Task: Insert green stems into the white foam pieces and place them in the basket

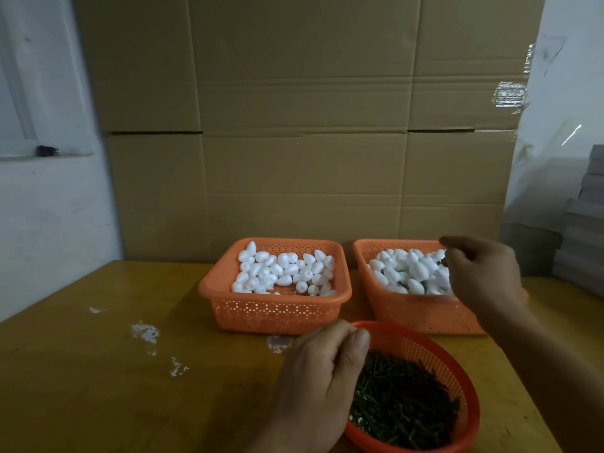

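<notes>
A round orange-red basket (457,361) of green stems (402,397) sits at the near edge of the table. My left hand (322,380) hovers over its left rim, back toward me, fingers curled with the thumb against them; whether a stem is pinched inside is hidden. Behind it stand two rectangular orange baskets. The left basket (274,310) holds loose white foam pieces (284,271). The right basket (421,313) holds a heap of foam pieces (408,271), with dark green showing between some. My right hand (480,273) hangs over that heap, fingers loosely curled, nothing visible in them.
The yellow wooden table (98,371) carries white foam crumbs (145,333) at the left. A wall of cardboard boxes (304,125) stands right behind the baskets. Stacked grey boards (585,230) are at the far right.
</notes>
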`<state>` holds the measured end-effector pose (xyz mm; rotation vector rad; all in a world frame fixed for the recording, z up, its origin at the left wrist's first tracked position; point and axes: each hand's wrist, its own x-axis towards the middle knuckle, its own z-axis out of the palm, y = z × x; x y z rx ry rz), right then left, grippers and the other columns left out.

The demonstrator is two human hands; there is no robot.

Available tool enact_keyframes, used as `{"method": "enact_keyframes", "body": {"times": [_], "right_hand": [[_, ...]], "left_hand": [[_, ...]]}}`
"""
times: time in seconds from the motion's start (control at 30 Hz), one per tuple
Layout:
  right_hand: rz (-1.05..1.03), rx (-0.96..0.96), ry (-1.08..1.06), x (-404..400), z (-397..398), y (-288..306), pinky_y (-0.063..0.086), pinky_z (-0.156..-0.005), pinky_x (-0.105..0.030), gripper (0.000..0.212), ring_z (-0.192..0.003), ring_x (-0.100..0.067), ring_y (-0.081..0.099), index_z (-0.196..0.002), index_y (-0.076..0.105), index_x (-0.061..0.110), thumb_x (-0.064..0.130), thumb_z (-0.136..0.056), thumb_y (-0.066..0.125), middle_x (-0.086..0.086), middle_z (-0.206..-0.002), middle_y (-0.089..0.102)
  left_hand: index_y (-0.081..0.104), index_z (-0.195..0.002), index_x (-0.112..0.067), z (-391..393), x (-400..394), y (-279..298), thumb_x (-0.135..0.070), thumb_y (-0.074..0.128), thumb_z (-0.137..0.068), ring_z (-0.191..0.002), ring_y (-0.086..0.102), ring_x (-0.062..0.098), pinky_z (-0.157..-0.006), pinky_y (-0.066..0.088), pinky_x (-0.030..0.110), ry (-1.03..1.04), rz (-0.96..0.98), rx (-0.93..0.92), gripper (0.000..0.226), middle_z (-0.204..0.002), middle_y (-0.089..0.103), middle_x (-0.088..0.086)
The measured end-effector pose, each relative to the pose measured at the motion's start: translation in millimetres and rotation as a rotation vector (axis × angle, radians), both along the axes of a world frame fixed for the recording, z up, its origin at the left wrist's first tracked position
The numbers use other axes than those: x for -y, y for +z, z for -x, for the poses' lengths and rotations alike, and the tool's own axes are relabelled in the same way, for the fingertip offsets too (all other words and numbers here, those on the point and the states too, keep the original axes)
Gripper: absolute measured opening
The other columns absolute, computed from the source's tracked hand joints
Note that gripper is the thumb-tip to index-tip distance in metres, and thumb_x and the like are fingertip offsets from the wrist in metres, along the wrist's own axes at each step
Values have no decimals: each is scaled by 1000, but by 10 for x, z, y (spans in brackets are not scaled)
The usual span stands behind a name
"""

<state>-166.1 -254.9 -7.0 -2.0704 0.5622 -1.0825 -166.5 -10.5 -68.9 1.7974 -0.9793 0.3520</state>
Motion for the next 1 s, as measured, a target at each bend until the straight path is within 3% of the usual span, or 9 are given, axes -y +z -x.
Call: {"method": "enact_keyframes", "body": {"times": [0.23,0.33,0.4,0.5,0.57,0.73,0.83,0.9,1.0], "right_hand": [[-53,-4,312,-555,562,-81,35,-35,-14,42,-33,-7,44,-105,69,34,-2,-94,50,15,-77,75],[75,-127,371,-700,615,-208,46,-57,-15,39,-62,-2,64,-109,70,34,3,-92,55,17,-82,75],[204,-217,381,-770,622,-277,43,-76,-11,35,-89,7,63,-112,69,38,12,-90,61,19,-92,72],[330,-290,390,-839,627,-350,42,-85,-12,29,-96,4,56,-112,67,45,26,-90,64,21,-101,59],[379,-331,398,-884,636,-375,46,-90,-22,27,-97,1,55,-112,68,45,30,-90,65,24,-98,53],[410,-352,430,-949,662,-380,46,-98,-30,25,-102,0,54,-111,68,45,36,-87,67,28,-97,48],[439,-346,434,-951,664,-385,46,-97,-31,25,-102,2,52,-112,69,44,38,-87,68,34,-93,45],[449,-334,425,-942,658,-387,47,-96,-32,25,-101,1,53,-112,70,43,37,-87,68,34,-91,45],[457,-315,404,-913,650,-392,48,-93,-31,25,-98,1,54,-111,70,42,37,-87,68,31,-90,48]], "left_hand": [[61,-81,-22,-46,-40,66,-49,41,-101,-52,48,7,-53,34,22,70,67,-31,40,-56,50,-9],[61,-97,-29,-152,-89,129,-38,48,-101,-53,55,8,-51,45,28,151,51,-40,17,-66,63,-4],[60,-101,-30,-300,-144,189,-29,53,-100,-55,57,1,-52,46,18,228,41,-67,6,-69,63,-13],[62,-103,-26,-668,-231,338,-19,58,-98,-73,59,-8,-60,44,8,362,-9,-108,10,-82,62,-17],[66,-100,-23,-996,-259,468,-16,58,-96,-78,60,-1,-60,40,9,435,-102,-110,12,-92,65,-12],[65,-90,-28,-1763,-141,716,-12,57,-93,-82,63,13,-73,54,31,437,-379,-206,18,-96,67,-7],[69,-103,-19,-2078,22,639,-7,55,-94,-79,64,17,-56,46,24,443,-661,-148,21,-106,67,-2],[70,-109,-16,-2199,123,557,-12,56,-94,-89,65,20,-73,53,31,471,-886,-80,21,-112,69,2],[68,-110,-25,-2289,237,495,-22,59,-92,-105,60,18,-110,35,49,484,-1079,-43,20,-112,69,-5]]}}
